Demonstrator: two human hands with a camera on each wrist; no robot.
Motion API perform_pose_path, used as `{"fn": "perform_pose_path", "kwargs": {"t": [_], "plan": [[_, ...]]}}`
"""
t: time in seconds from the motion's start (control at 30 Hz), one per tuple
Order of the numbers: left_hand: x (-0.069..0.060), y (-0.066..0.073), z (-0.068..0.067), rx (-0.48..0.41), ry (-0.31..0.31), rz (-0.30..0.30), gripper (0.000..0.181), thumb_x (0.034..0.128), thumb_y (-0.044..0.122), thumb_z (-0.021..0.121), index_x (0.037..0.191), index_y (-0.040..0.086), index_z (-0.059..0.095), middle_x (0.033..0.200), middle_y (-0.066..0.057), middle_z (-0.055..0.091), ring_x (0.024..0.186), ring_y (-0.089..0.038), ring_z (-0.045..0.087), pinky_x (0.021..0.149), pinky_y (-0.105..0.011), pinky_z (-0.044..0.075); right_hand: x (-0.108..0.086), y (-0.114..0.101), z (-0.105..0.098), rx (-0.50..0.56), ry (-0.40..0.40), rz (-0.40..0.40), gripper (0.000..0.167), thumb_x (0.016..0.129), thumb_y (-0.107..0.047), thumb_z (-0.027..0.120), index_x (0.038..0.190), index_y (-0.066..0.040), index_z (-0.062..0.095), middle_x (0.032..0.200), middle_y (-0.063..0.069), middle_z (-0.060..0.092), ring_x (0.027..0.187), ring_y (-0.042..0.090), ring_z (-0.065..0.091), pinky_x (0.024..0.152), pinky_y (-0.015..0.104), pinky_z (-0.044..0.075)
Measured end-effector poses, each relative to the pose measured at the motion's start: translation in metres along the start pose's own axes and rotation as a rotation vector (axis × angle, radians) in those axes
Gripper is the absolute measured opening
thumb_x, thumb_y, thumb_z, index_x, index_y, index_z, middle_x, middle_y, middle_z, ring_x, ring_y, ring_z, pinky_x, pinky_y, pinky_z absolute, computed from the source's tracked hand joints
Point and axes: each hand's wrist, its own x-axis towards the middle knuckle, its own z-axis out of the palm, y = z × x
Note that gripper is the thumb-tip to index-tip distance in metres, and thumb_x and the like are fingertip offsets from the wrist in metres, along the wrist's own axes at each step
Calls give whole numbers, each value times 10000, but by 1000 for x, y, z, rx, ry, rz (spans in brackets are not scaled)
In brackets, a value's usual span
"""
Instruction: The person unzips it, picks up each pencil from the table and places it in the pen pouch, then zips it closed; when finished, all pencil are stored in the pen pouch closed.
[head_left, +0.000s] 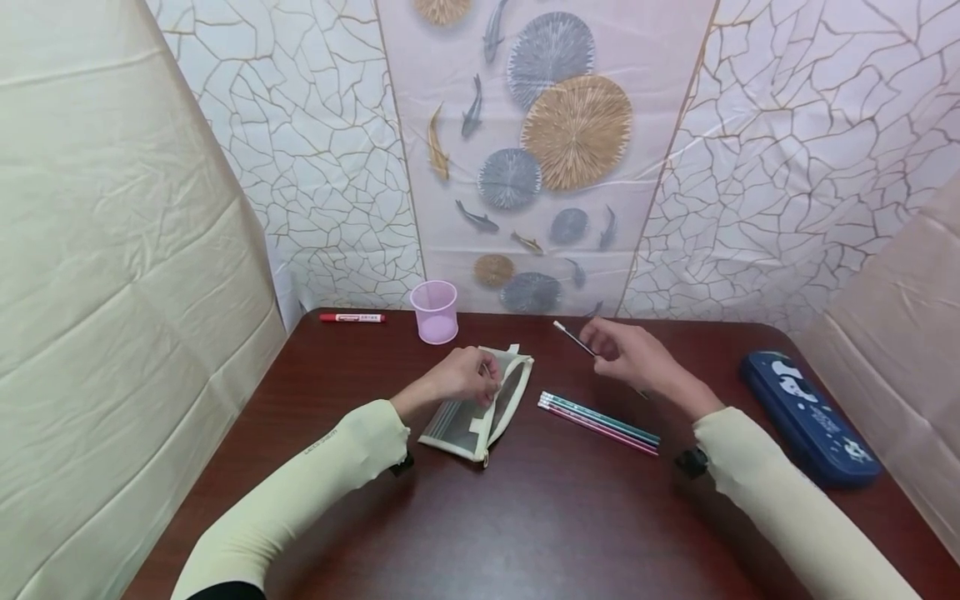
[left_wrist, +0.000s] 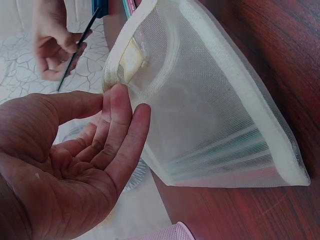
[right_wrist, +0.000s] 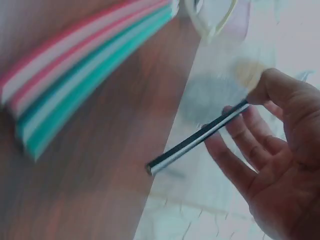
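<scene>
My left hand pinches the open zip edge of a pale mesh zip pouch between thumb and fingers. Through the mesh, green and pink pencils show inside it in the left wrist view. Off to the right, above the table, my right hand holds a dark pencil with a white stripe, pinched between thumb and fingers. Below that hand several green and pink pencils lie side by side on the table, blurred in the right wrist view.
A pink mesh cup stands at the back of the dark wooden table, behind the pouch. Left of it lies a red marker. On the far right is a navy pencil case with panda pictures. Fabric hangs behind the table and at both sides.
</scene>
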Motion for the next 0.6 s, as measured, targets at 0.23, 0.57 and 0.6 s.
{"fn": "perform_pose_path", "kwargs": {"t": [0.23, 0.57, 0.6], "plan": [[0, -1, 2, 9, -3, 10, 95, 977, 96, 666, 893, 104, 711, 740, -22, 760, 642, -116, 760, 639, -253, 595, -1, -34, 21, 339, 150, -7, 429, 880, 57, 682, 1282, -74, 605, 1025, 136, 679, 886, 155, 678, 754, 289, 593], [0, 0, 3, 16, 9, 0, 90, 971, 94, 672, 893, 101, 717, 750, -12, 756, 651, -129, 767, 618, -248, 589, 3, -70, 59, 1041, 223, 208, 418, 965, 120, 587, 1331, -46, 473, 1015, 82, 604, 832, 153, 746, 737, 538, 657], [0, 0, 3, 17, 10, 1, 85, 968, 93, 673, 895, 99, 717, 747, -11, 756, 659, -144, 775, 615, -244, 586, 3, -73, 62, 1081, 236, 240, 422, 966, 121, 584, 1334, -46, 465, 1009, 58, 600, 838, 149, 747, 742, 523, 660]]}}
